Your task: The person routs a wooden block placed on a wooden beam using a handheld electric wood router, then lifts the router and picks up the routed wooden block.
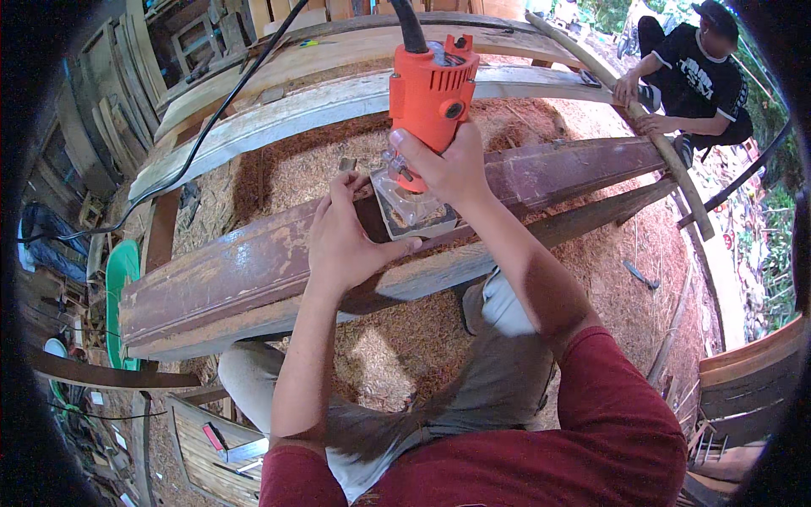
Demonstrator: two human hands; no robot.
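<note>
An orange trim router (429,97) stands upright over the worn brown plank in front of me. My right hand (452,173) is wrapped round its lower body. Beneath its clear base is a small square block (420,230) with a pale top edge; whether the bit touches it is hidden. My left hand (345,241) grips this block from the left, thumb along the near edge and fingers at the far side. The block rests on the brown plank (236,258), which lies beside a rough timber beam (245,317).
A black cord (221,110) runs from the left toward the router. Long pale boards (287,118) lie beyond. Another person (697,80) crouches at far right, hands on a pole (676,160). Shavings cover the ground; a hammer-like tool (642,277) lies there. A green tub (124,296) stands left.
</note>
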